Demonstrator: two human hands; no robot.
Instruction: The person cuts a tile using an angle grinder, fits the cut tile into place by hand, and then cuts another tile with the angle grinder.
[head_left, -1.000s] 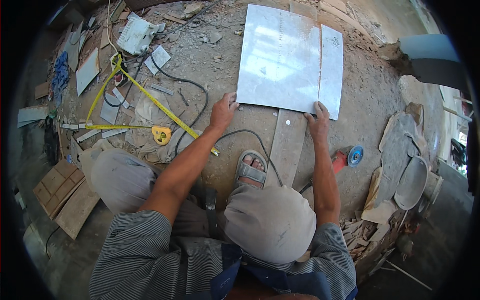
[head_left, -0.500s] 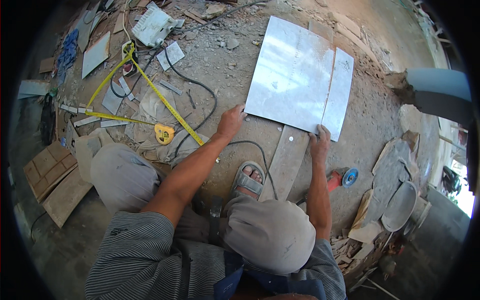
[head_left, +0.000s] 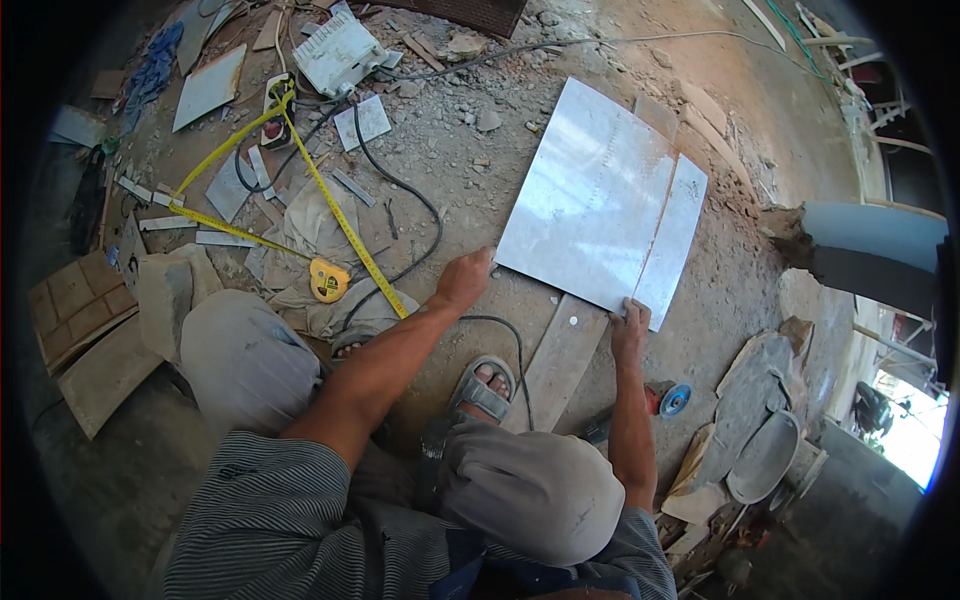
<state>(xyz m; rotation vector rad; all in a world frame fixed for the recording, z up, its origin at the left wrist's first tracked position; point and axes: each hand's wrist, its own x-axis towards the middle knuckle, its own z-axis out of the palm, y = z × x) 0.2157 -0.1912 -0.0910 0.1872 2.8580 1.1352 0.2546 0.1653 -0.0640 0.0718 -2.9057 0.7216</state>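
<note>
Pale tile: big glossy grey-white tile (head_left: 590,195) lies flat on the dusty floor (head_left: 470,150), up at one o'clock, with a cut line splitting a narrow strip (head_left: 672,240) off its right side.
Left hand: left hand (head_left: 465,278) sits at the tile's near-left corner, fingers curled down onto the edge, touching it.
Right hand: right hand (head_left: 628,328) is at the near-right corner, fingers bent over the edge where the cut meets it.
Underneath: wooden plank (head_left: 558,362) runs from under the tile's near edge toward six o'clock.
Foot: sandalled foot (head_left: 485,385) rests just left of the plank.
Nine to eleven o'clock: yellow tape measure (head_left: 330,280), its blade stretched out across tile offcuts (head_left: 205,85).
Four o'clock: red and blue disc tool (head_left: 668,400) beside the right forearm.
</note>
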